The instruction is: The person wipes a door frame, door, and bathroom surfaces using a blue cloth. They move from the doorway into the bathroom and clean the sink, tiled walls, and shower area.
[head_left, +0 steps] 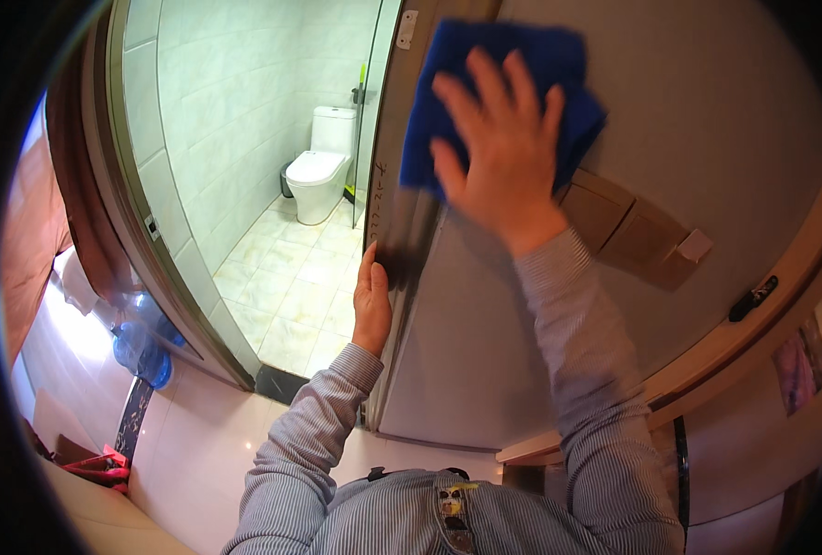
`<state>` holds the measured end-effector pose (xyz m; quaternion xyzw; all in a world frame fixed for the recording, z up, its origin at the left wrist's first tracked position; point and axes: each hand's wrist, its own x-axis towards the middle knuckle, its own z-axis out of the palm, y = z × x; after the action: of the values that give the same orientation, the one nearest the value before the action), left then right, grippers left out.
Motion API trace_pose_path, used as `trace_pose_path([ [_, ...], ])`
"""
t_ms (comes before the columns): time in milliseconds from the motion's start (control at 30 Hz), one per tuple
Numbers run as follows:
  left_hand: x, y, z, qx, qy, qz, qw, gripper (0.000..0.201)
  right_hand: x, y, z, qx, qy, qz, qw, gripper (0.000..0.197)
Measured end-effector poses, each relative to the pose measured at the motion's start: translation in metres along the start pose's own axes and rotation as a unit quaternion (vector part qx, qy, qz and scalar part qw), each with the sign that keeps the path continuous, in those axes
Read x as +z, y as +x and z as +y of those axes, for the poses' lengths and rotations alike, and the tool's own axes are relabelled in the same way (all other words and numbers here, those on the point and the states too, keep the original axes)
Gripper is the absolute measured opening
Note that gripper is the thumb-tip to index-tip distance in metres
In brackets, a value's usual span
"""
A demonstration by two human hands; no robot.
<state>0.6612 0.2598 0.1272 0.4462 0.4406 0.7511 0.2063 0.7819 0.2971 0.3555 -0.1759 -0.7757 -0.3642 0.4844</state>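
High on a grey wall panel (485,342), my right hand (508,148) lies with its fingers spread over a folded blue cloth (568,79). The palm presses the cloth flat against the panel, beside the brown door frame (411,120). Lower and to the left, my left hand (371,301) rests on the edge of that frame, fingers stretched upward with nothing in them. Parts of the cloth are hidden under my right hand, and its outer edges stick out around the fingers.
Wall switches (605,217) sit below my right wrist. Through the doorway on the left stand a white toilet (314,176) and a dark bin (286,180) on a tiled floor (286,287). A blue water bottle (143,353) is at the far left. A dark handle (753,298) shows at right.
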Motion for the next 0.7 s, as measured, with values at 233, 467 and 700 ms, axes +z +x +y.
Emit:
trace_pose_path([
  [233, 0.000, 0.005, -0.014, -0.008, -0.011, -0.012, 1.000, 0.052, -0.009, 0.066, 0.031, 0.000, -0.073, 0.105, 0.992, 0.057],
  [467, 0.000, 0.001, -0.001, -0.026, -0.003, -0.004, 1.000, 0.055, 0.008, -0.049, -0.017, -0.026, 0.053, -0.097, 0.993, 0.058],
  [700, 0.002, 0.002, 0.020, -0.031, -0.013, 0.004, 0.999, 0.052, -0.009, -0.183, -0.008, -0.084, 0.038, -0.170, 0.981, 0.048],
])
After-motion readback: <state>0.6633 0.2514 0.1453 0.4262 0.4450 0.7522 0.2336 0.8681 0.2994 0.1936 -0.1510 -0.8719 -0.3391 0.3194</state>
